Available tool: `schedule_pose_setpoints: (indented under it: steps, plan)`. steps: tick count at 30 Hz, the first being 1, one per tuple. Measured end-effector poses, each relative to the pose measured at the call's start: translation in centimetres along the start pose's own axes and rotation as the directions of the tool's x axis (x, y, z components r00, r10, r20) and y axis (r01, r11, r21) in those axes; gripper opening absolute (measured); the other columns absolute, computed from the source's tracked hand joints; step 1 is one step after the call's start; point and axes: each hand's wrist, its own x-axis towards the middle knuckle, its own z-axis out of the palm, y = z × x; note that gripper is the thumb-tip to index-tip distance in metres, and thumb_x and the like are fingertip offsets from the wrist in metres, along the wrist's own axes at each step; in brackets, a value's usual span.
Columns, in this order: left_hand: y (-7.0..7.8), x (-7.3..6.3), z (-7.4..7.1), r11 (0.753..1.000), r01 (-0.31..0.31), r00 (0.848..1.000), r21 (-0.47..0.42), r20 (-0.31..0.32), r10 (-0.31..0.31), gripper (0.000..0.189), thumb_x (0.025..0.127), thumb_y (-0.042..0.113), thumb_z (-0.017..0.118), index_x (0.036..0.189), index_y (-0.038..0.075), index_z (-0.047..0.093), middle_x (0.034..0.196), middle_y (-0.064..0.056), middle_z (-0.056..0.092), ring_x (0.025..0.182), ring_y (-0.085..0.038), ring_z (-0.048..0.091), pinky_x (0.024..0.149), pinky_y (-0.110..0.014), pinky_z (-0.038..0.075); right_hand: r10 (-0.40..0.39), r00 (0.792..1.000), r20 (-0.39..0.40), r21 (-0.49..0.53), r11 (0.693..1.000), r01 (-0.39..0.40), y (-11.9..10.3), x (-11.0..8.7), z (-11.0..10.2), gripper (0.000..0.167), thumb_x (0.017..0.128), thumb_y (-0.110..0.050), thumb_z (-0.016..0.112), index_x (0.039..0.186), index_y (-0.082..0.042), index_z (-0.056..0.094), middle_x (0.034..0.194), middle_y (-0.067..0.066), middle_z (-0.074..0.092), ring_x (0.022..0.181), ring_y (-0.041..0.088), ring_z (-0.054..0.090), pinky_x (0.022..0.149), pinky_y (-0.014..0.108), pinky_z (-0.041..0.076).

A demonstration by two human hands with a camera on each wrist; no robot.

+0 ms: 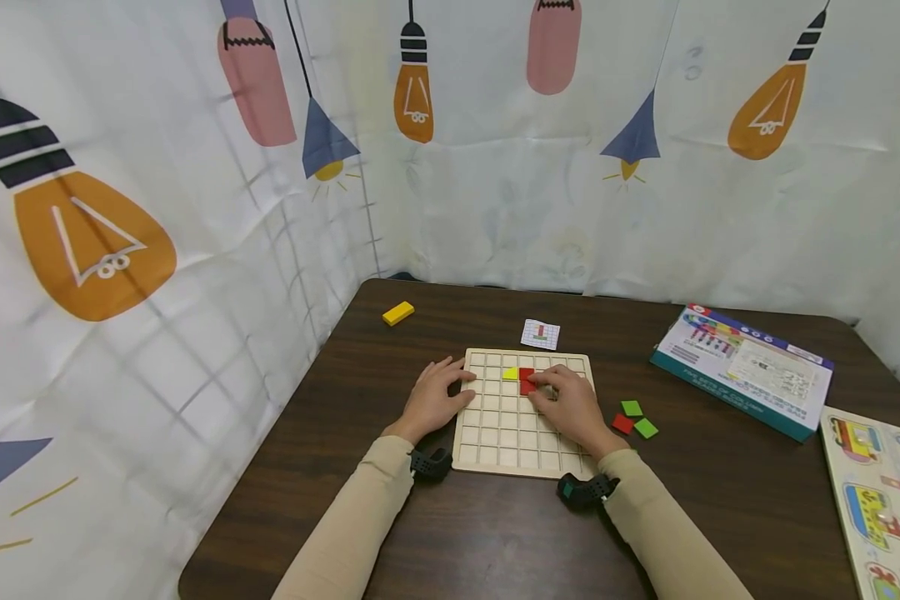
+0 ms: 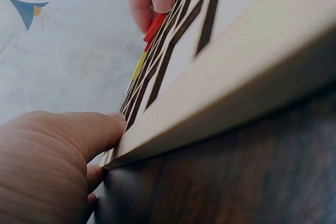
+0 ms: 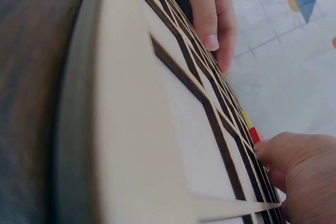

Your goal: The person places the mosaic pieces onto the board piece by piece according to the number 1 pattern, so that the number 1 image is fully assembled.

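Note:
A wooden grid board [image 1: 495, 442] lies on the table under both hands. My left hand [image 1: 431, 398] rests at its left edge, thumb and fingertips touching the rim. With thumb and fingers my right hand [image 1: 570, 400] pinches a red square tile [image 1: 527, 387] at the board's upper middle; in the left wrist view this red tile [image 2: 153, 28] looks tilted. Another red tile [image 1: 526, 373] sits just above it, beside a yellow tile [image 1: 510, 373] in the grid. The right fingers partly hide the red tiles.
Two green tiles [image 1: 647, 428] and a loose red tile [image 1: 622, 423] lie right of the board. Behind it is a small pattern card [image 1: 540, 334]. A yellow block [image 1: 398, 313] lies far left; a box [image 1: 742, 367] and a picture board [image 1: 873, 500] occupy the right.

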Motion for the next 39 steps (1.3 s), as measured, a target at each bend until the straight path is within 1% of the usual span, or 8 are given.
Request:
schedule_pose_setpoints:
  steps: [6, 11, 14, 19, 25, 29, 35, 39]
  plan:
    - [0.02, 0.07, -0.03, 1.000, -0.002, 1.000, -0.007, 0.000, 0.002, 0.033, 0.095, 0.026, 0.066, 0.126, 0.016, 0.067, 0.151, -0.005, 0.044, 0.145, -0.025, 0.030, 0.122, -0.044, 0.012, 0.008, 1.000, 0.003, -0.002, 1.000, -0.008, 0.02, 0.01, -0.08, 0.027, 0.088, -0.023, 0.074, 0.113, -0.014, 0.074, 0.107, 0.001, 0.066, 0.086, 0.020, 0.057, 0.072, 0.034, 0.044]
    - [0.01, 0.03, -0.03, 1.000, 0.009, 1.000, -0.017, 0.004, -0.009, 0.033, 0.095, 0.026, 0.066, 0.126, 0.016, 0.067, 0.151, -0.004, 0.043, 0.145, -0.024, 0.029, 0.122, -0.044, 0.012, 0.008, 1.000, 0.003, -0.001, 1.000, -0.008, -0.04, -0.12, -0.03, 0.023, 0.088, -0.023, 0.074, 0.110, -0.016, 0.075, 0.107, 0.001, 0.066, 0.090, 0.021, 0.059, 0.075, 0.037, 0.047]
    - [0.01, -0.04, -0.02, 1.000, 0.016, 1.000, -0.019, 0.010, -0.016, 0.033, 0.095, 0.027, 0.066, 0.126, 0.017, 0.067, 0.151, -0.004, 0.043, 0.145, -0.024, 0.029, 0.122, -0.044, 0.012, 0.012, 1.000, 0.005, 0.001, 1.000, -0.012, -0.13, -0.20, -0.02, 0.023, 0.088, -0.023, 0.074, 0.109, -0.016, 0.075, 0.106, 0.000, 0.067, 0.090, 0.021, 0.059, 0.076, 0.037, 0.047]
    - [-0.02, -0.05, -0.01, 0.999, 0.020, 1.000, -0.031, 0.013, -0.019, 0.033, 0.095, 0.027, 0.066, 0.126, 0.016, 0.067, 0.152, -0.003, 0.042, 0.145, -0.024, 0.028, 0.123, -0.044, 0.011, 0.015, 1.000, -0.001, 0.005, 1.000, -0.015, -0.16, -0.23, 0.01, 0.026, 0.087, -0.021, 0.074, 0.112, -0.013, 0.074, 0.104, 0.001, 0.067, 0.087, 0.020, 0.058, 0.075, 0.036, 0.046]
    - [-0.04, -0.05, 0.05, 0.999, 0.015, 1.000, -0.039, 0.009, -0.014, 0.033, 0.095, 0.025, 0.065, 0.126, 0.015, 0.066, 0.152, -0.004, 0.042, 0.146, -0.025, 0.027, 0.122, -0.045, 0.011, 0.059, 0.998, 0.002, 0.037, 0.998, -0.059, -0.03, -0.18, 0.07, 0.028, 0.088, -0.022, 0.073, 0.115, -0.013, 0.072, 0.102, 0.000, 0.065, 0.089, 0.019, 0.058, 0.077, 0.037, 0.049]
    - [0.09, -0.09, -0.04, 0.999, 0.012, 1.000, -0.043, 0.010, -0.012, 0.032, 0.095, 0.025, 0.065, 0.126, 0.015, 0.067, 0.152, -0.005, 0.042, 0.146, -0.025, 0.027, 0.122, -0.045, 0.010, 0.083, 0.997, -0.006, 0.063, 0.995, -0.082, 0.14, -0.16, 0.07, 0.027, 0.089, -0.023, 0.072, 0.114, -0.013, 0.073, 0.100, 0.000, 0.063, 0.088, 0.018, 0.058, 0.077, 0.037, 0.050]
    - [0.11, -0.09, -0.10, 0.999, 0.014, 1.000, -0.044, 0.017, -0.013, 0.032, 0.095, 0.026, 0.065, 0.126, 0.015, 0.067, 0.152, -0.005, 0.042, 0.146, -0.024, 0.027, 0.122, -0.045, 0.010, 0.068, 0.998, -0.018, 0.061, 0.996, -0.067, 0.20, -0.20, 0.03, 0.024, 0.089, -0.022, 0.072, 0.111, -0.013, 0.074, 0.098, 0.000, 0.064, 0.084, 0.017, 0.056, 0.074, 0.034, 0.048]
    - [0.12, -0.13, -0.13, 0.999, 0.010, 1.000, -0.036, 0.013, -0.009, 0.032, 0.095, 0.026, 0.065, 0.126, 0.015, 0.067, 0.152, -0.005, 0.042, 0.146, -0.025, 0.027, 0.122, -0.045, 0.010, 0.057, 0.998, -0.016, 0.054, 0.997, -0.056, 0.09, -0.21, 0.00, 0.023, 0.089, -0.022, 0.072, 0.110, -0.012, 0.074, 0.098, 0.000, 0.064, 0.085, 0.017, 0.057, 0.074, 0.035, 0.049]
